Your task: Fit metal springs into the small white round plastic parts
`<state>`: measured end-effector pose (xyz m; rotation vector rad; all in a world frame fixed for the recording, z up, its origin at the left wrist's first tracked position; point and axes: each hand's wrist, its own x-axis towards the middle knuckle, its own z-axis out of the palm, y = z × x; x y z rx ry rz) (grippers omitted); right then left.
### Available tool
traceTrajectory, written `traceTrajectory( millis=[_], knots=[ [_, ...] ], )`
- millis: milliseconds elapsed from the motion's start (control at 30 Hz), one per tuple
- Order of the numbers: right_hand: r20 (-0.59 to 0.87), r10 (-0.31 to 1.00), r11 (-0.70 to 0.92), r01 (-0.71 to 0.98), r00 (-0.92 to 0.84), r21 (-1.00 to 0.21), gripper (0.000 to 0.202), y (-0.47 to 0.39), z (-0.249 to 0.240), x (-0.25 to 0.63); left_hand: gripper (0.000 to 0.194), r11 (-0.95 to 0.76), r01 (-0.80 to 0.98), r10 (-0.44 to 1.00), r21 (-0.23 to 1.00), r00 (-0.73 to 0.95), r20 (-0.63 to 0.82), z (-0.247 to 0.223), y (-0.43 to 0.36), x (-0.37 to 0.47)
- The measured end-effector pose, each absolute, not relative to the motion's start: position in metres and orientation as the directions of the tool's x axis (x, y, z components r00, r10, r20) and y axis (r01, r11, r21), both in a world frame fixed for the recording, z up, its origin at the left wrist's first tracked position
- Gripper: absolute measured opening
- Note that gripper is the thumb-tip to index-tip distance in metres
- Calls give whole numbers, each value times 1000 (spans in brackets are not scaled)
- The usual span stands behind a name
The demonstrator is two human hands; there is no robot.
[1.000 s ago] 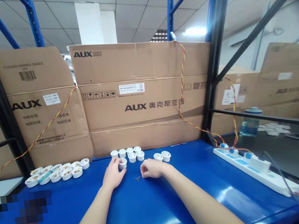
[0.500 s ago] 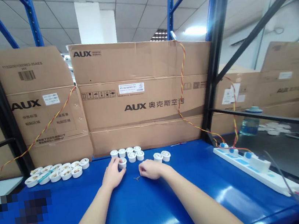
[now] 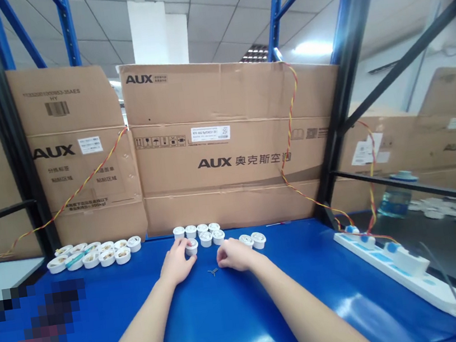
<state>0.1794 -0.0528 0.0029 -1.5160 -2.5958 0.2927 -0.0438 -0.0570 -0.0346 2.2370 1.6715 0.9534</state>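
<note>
White cap [image 3: 192,247], small and round, sits on the blue table [image 3: 240,316] at the near edge of a cluster of like caps [image 3: 204,234], with the left hand [image 3: 177,263] curled about it: thumb and fingers closed loosely on its sides, cap resting on the surface, not lifted. Right hand [image 3: 233,254] lies just beside, knuckles up, fingers folded under; whether it pinches anything I cannot tell, the fingertips being hidden. A small metal piece [image 3: 213,272], thin and pronged, lies on the table between the two hands, touching neither. Two further caps [image 3: 252,240] stand just beyond the right hand. Judgement: the step in hand appears to be picking one cap out of the group for fitting; the next move would call for a steady hold on the cap by the left hand and a fine pinch by the right to take up the metal piece, which is small and lies flat. Off to the left, a separate row of filled caps [image 3: 95,254], with brownish contents. To the right, a long white fixture [image 3: 403,271] with blue knobs, fed by twisted red-yellow wire [image 3: 292,145]. Behind: large AUX cartons [image 3: 225,149] stacked against blue and black racking [image 3: 345,86]; tiled ceiling overhead, with a lit panel.
</note>
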Motion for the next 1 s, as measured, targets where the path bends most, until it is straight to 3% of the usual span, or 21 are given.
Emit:
traceTrajectory(
  millis=[300,467,667,833,1000],
  knots=[
    [-28,820,563,815,-571,-133,21,-55,-5,175,23,-407,774,874,486,176,453,-38,-54,-45],
    [-35,804,584,800,-593,-140,19,-53,-7,176,23,-403,789,854,465,140,502,-38,-53,-44],
    [-22,862,495,850,-506,-181,15,-55,-3,174,19,-430,777,834,459,148,532,-37,-54,-43],
    [-140,868,422,856,-477,-299,13,-55,2,177,20,-429,770,842,472,152,517,-39,-52,-44],
    [-136,876,399,854,-463,-335,11,-54,0,177,21,-421,773,849,475,152,506,-39,-52,-44]
  ],
)
